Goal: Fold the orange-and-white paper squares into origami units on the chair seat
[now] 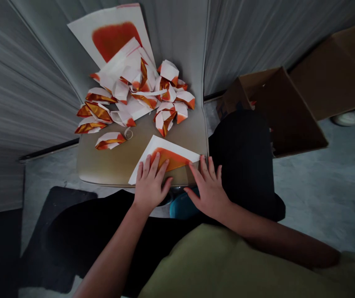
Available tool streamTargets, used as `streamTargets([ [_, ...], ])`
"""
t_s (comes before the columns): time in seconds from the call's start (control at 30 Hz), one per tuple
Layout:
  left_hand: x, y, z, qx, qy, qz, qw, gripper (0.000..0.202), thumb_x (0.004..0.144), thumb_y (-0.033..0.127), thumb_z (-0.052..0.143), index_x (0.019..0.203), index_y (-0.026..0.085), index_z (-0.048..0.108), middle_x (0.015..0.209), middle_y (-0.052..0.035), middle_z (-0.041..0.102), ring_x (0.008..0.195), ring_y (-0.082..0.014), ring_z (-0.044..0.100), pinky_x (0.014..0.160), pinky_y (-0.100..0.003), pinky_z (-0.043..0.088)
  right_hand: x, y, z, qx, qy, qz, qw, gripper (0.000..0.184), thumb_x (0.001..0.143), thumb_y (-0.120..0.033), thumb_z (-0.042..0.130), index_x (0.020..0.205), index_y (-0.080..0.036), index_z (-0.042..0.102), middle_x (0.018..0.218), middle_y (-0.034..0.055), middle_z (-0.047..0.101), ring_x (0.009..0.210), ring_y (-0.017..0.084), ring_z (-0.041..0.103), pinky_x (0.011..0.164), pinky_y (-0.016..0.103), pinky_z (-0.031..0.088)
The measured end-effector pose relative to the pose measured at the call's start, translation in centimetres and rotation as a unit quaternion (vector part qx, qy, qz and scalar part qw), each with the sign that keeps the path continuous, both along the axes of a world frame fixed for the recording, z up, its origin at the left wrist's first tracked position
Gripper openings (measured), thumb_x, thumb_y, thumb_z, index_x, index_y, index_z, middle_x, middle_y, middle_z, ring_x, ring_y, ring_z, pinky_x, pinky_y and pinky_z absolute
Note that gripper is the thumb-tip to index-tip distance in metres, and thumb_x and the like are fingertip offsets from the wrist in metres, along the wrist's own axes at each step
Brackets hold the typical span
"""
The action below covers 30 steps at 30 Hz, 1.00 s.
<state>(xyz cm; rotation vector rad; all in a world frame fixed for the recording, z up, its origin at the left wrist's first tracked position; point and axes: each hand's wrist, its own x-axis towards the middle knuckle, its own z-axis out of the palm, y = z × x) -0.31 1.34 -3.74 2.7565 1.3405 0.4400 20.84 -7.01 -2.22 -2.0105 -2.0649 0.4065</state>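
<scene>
L hand [150, 184] lies flat w/ fingers spread, pressing on the folded sheet [167, 159], a white paper triangle w/ an orange-red printed patch, sitting at the near edge of the tan bench [102, 165]. R hand [208, 190] is also spread, not pinching; its fingertips [202, 164] touch the sheet's right corner.

Beyond the folded sheet: a heap of folded white-and-orange paper pieces [136, 91], overlapping, some w/ gold-looking bands. Past the heap, a larger flat sheet w/ a red-orange patch [109, 37] lies partly under it. Just left of the folded sheet: one separate folded piece [110, 140], a small pale loop [128, 133] beside it, material unclear.

Right of the folded sheet, past the person's dark-trousered knee [242, 157]: open cardboard box [276, 107] on the floor [314, 186]. Below it: teal object [180, 205], too hidden to tell.
</scene>
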Motion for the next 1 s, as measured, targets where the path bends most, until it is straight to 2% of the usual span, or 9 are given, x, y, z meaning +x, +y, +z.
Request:
streamTargets([
  [0.17,-0.2,0.0,-0.2,-0.003,-0.004,0.001,1.0,0.059,0.101,0.043,0.052,0.156,0.024,0.046,0.166,-0.0122,0.038,0.156,-0.0379,0.031,0.125,-0.059,0.028,0.0,-0.2,-0.3,0.002,0.004,-0.004,1.0,0.081,0.098,-0.04,0.057,0.166,-0.02,0.018,0.172,0.0267,0.016,0.158,0.049,0.017,0.116,0.08,0.023],
  [0.4,-0.4,0.2,-0.6,0.005,0.005,-0.01,1.0,0.064,0.102,0.048,0.05,0.16,0.024,0.039,0.169,-0.0115,0.032,0.158,-0.0373,0.026,0.126,-0.059,0.025,0.0,0.0,-0.4,0.002,-0.003,0.002,1.0,0.073,0.098,-0.039,0.057,0.163,-0.021,0.029,0.172,0.0263,0.015,0.158,0.048,0.017,0.116,0.081,0.02],
  [0.53,-0.4,0.1,-0.7,0.012,0.009,-0.01,1.0,0.064,0.102,0.048,0.049,0.16,0.023,0.039,0.169,-0.0118,0.032,0.159,-0.0374,0.025,0.126,-0.058,0.025,-0.1,0.0,-0.2,0.0,-0.002,-0.004,1.0,0.076,0.097,-0.041,0.058,0.163,-0.017,0.028,0.171,0.0288,0.019,0.158,0.049,0.018,0.116,0.08,0.022],
  [0.7,-0.4,0.4,-0.8,0.008,0.009,-0.005,1.0,0.064,0.102,0.047,0.05,0.161,0.025,0.038,0.17,-0.0116,0.03,0.16,-0.0359,0.023,0.127,-0.058,0.025,-0.6,0.1,0.3,0.013,0.011,0.002,1.0,0.077,0.097,-0.043,0.058,0.163,-0.016,0.028,0.172,0.0281,0.015,0.159,0.049,0.014,0.117,0.08,0.019],
  [0.87,0.5,1.2,-0.5,-0.011,0.004,0.025,1.0,0.065,0.102,0.051,0.049,0.159,0.023,0.041,0.17,-0.0126,0.029,0.159,-0.0388,0.025,0.125,-0.062,0.027,-1.1,1.5,1.1,0.052,0.012,0.031,0.998,0.075,0.098,-0.046,0.057,0.163,-0.018,0.032,0.173,0.0242,0.014,0.16,0.047,0.011,0.119,0.079,0.017],
  [1.0,1.2,1.4,0.1,-0.027,0.026,0.044,0.998,0.064,0.102,0.052,0.048,0.157,0.021,0.045,0.17,-0.0132,0.028,0.157,-0.041,0.027,0.124,-0.064,0.028,-1.6,3.5,1.0,0.083,0.003,0.066,0.994,0.073,0.1,-0.049,0.053,0.163,-0.019,0.032,0.174,0.02,0.016,0.16,0.046,0.011,0.12,0.078,0.015],
])
